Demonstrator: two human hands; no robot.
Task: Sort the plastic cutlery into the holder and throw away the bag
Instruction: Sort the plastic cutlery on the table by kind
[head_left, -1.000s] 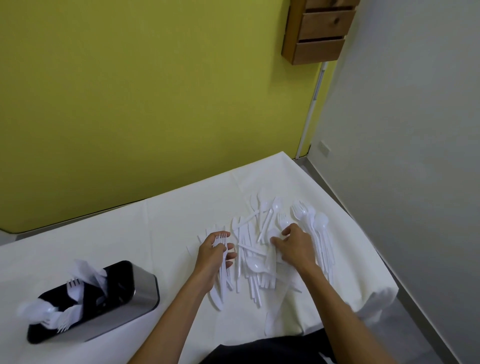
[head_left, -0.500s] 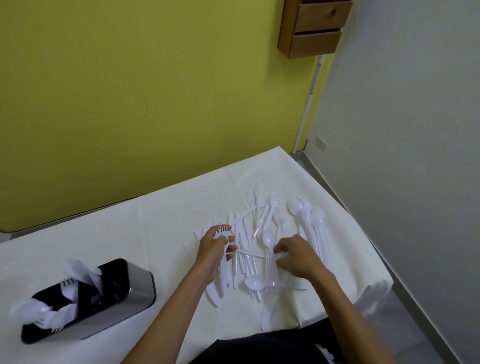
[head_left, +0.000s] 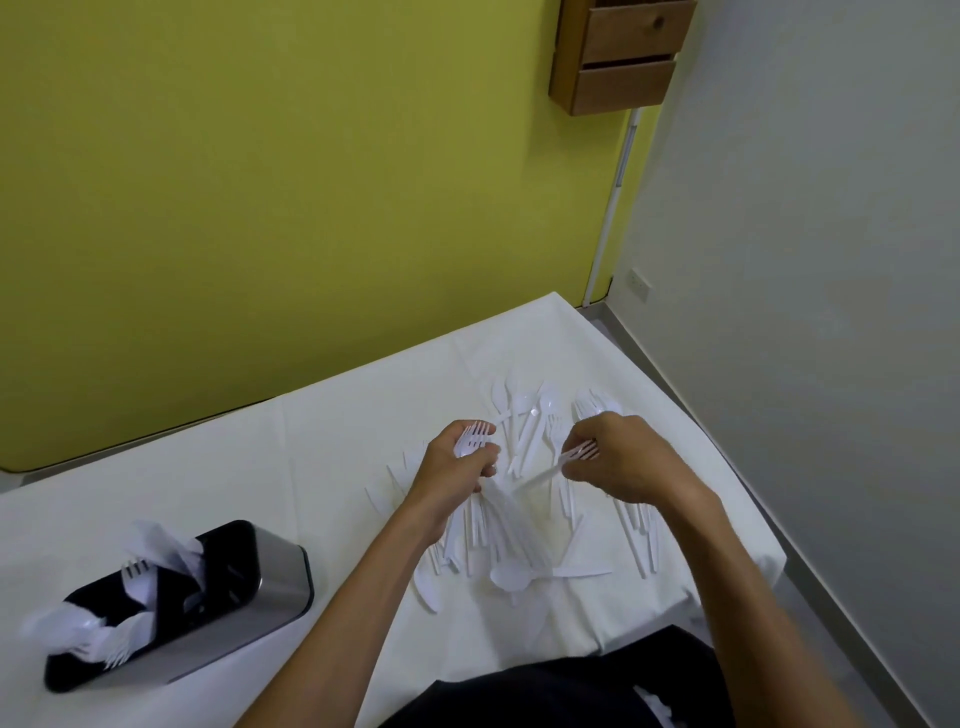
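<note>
The fork bundle sits in my left grip, fingers curled round the necks so the tines fan upward, held above the near-left part of the loose pile. My right grip pinches a single fork close to its head, the handle slanting down and left towards the bundle. The pile itself is a jumble of white spoons, knives and forks lying crosswise on the table, which is covered by a pale cloth.

I judge the step to be gathering forks by kind. To do it well I would lay the single fork into the bundle with its tines facing the same way as the others, nested, then loosen the left fingers only enough to admit the handle. The pieces look light and slippery, so a slack hold could let the whole bundle splay.

The holder lies well apart to the left, already carrying some forks and spoons; which compartment holds which is too blurred to tell. I see no bag.

No brand, label or writing is legible on the cutlery, the holder, the wooden drawer box or the socket.
</note>
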